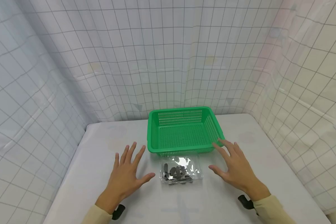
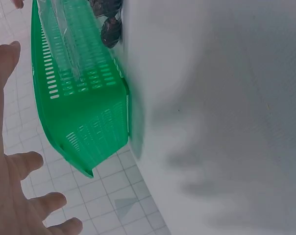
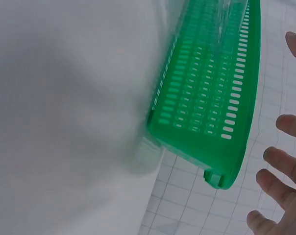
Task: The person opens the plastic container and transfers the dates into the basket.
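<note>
A clear plastic box lies on the white table in front of a green basket. Several small dark items show through its walls; their kind is too small to tell. To the left of the box my left hand hovers with its fingers spread, touching nothing. My right hand is on the other side, fingers also spread, its tips close to the basket's front right corner. Whether those fingertips touch the rim I cannot tell from the head view; in the right wrist view the fingers appear apart from the basket.
The basket has slotted walls and nothing shows inside it. White gridded curtains enclose the table at the back and both sides. Dark straps sit at the wrists below light sleeves.
</note>
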Available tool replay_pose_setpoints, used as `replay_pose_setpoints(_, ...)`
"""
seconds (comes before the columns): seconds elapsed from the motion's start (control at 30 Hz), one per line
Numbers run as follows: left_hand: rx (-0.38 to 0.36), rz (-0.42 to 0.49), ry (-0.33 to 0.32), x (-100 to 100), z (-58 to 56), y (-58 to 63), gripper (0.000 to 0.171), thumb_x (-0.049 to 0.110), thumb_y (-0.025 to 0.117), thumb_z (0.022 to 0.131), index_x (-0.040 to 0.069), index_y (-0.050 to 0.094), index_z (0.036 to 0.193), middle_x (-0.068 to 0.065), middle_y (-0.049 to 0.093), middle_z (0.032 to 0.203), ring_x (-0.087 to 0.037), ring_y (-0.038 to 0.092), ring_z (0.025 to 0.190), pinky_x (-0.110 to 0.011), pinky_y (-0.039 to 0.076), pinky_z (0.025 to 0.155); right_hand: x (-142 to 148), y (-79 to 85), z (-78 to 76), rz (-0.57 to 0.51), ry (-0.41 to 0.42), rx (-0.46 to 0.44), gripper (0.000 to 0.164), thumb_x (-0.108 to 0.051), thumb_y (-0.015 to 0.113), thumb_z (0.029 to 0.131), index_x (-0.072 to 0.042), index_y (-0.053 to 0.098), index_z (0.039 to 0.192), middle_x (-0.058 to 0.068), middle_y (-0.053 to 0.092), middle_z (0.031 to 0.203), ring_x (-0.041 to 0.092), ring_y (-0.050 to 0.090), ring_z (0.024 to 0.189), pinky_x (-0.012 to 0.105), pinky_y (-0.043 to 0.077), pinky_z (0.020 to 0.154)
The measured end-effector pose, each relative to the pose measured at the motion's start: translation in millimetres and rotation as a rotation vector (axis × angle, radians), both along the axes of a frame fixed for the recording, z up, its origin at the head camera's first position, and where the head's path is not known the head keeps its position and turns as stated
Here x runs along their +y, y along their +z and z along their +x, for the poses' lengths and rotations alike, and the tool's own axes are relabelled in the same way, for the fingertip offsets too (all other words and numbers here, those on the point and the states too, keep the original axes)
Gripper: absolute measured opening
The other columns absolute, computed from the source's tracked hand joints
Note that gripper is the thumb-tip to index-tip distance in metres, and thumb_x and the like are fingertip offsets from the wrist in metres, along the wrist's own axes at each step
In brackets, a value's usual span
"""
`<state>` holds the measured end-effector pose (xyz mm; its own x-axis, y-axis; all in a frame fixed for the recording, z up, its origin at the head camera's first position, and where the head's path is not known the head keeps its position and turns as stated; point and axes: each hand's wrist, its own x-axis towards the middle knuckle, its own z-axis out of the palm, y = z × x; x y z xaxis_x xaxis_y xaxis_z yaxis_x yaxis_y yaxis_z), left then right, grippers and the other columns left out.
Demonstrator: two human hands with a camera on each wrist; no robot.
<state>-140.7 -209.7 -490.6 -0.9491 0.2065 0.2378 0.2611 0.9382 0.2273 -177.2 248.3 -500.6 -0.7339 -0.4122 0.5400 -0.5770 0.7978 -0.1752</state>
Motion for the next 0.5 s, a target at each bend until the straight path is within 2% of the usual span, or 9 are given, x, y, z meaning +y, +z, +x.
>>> replay_pose_setpoints(0.13,0.094,-0.016,-0.054,8.4,1.1,-3.2,0.111,0.076,0.084,0.094,0.029,0.039,0.183,-0.015,0.032,0.192,-0.047,0.033,0.177,-0.087,0.027,0.14,-12.1,-2.4,3.2,-0.018,0.084,0.024,0.071,-0.041,0.094,0.098,-0.013,0.068,0.158,0.018,0.066,0.16,0.043,0.064,0.147,0.072,0.055,0.124)
replay_pose_setpoints(0.27,0.19,-0.007,-0.151,23.3,1.0,-6.7,0.108,0.072,0.091,0.091,0.024,0.048,0.178,-0.017,0.043,0.186,-0.046,0.044,0.171,-0.085,0.036,0.137,-22.2,-5.9,8.6,-0.029,0.135,-0.004,0.06,-0.024,0.097,0.094,-0.012,0.074,0.149,0.01,0.071,0.149,0.033,0.073,0.134,0.056,0.069,0.104)
replay_pose_setpoints(0.37,0.22,0.015,-0.235,38.5,2.0,-7.7,0.104,0.068,0.093,0.092,0.023,0.051,0.176,-0.016,0.048,0.181,-0.044,0.05,0.167,-0.082,0.04,0.137,-28.0,-9.5,11.9,-0.058,0.165,-0.073,0.049,-0.017,0.094,0.098,-0.011,0.077,0.143,0.004,0.074,0.138,0.024,0.079,0.12,0.046,0.073,0.092)
replay_pose_setpoints(0.5,0.238,0.019,-0.335,61.1,-0.2,-7.2,0.098,0.064,0.092,0.096,0.024,0.052,0.176,-0.012,0.052,0.178,-0.038,0.054,0.164,-0.074,0.044,0.139,-32.5,-15.3,11.6,-0.127,0.206,-0.188,0.032,-0.008,0.088,0.104,-0.009,0.078,0.135,0.001,0.078,0.129,0.014,0.078,0.105,0.037,0.072,0.083)
